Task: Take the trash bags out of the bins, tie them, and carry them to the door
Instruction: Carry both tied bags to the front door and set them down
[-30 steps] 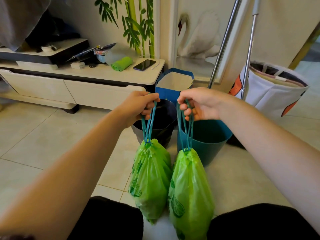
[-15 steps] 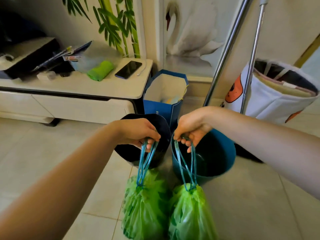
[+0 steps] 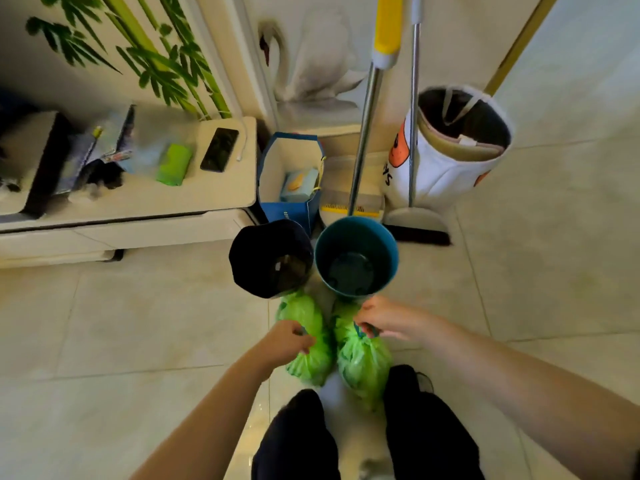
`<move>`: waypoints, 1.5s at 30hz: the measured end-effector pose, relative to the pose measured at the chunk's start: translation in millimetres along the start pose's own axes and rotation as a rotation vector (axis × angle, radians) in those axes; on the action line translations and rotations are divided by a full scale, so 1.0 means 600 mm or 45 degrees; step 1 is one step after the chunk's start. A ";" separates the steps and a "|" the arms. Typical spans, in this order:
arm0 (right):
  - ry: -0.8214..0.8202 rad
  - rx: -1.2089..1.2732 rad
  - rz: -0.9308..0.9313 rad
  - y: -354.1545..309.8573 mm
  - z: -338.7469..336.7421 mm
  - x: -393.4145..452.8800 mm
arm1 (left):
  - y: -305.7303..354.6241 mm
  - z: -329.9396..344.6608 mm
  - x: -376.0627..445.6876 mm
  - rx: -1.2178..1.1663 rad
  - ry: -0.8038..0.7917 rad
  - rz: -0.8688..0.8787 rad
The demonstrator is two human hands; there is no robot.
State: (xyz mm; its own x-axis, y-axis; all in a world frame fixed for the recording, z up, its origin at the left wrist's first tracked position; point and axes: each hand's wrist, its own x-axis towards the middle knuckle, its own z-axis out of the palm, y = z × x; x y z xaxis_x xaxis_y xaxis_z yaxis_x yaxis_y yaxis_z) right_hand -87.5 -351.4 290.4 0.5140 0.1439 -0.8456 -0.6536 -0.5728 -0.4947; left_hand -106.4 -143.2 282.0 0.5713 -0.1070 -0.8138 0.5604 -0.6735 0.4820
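Note:
Two full green trash bags with blue drawstrings hang side by side above the floor, in front of my legs. My left hand (image 3: 289,341) grips the drawstring of the left bag (image 3: 308,344). My right hand (image 3: 384,318) grips the drawstring of the right bag (image 3: 363,367). Just beyond them stand two bins on the tiles with no bags inside: a black bin (image 3: 272,258) on the left and a teal bin (image 3: 356,254) on the right.
A low white cabinet (image 3: 138,202) with a phone (image 3: 219,149) and a green cloth sits at the left. Behind the bins stand a blue paper bag (image 3: 291,174), a mop and broom, and a white fabric basket (image 3: 450,150). Tiled floor stretches left and right.
The view has risen and now looks down from much higher. Both hands, still holding the bags, appear lower and closer to my legs; the bins now sit beyond the bags.

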 end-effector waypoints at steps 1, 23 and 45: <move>0.075 -0.023 0.019 0.004 -0.005 -0.037 | 0.004 0.005 -0.029 0.070 -0.039 -0.033; 0.843 0.591 0.063 0.158 -0.135 -0.586 | 0.330 0.152 -0.395 -0.046 -0.201 0.158; 1.623 1.418 0.214 0.606 -0.279 -0.950 | 0.699 0.709 -0.548 0.528 -0.506 0.804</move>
State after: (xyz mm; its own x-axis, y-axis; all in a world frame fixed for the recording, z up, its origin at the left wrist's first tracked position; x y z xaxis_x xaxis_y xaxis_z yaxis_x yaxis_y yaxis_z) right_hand -525.0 -776.9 625.8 0.1283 -0.8632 -0.4882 -0.5023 0.3679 -0.7825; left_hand -314.3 -701.3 613.7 0.4062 -0.7490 -0.5235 -0.1018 -0.6064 0.7886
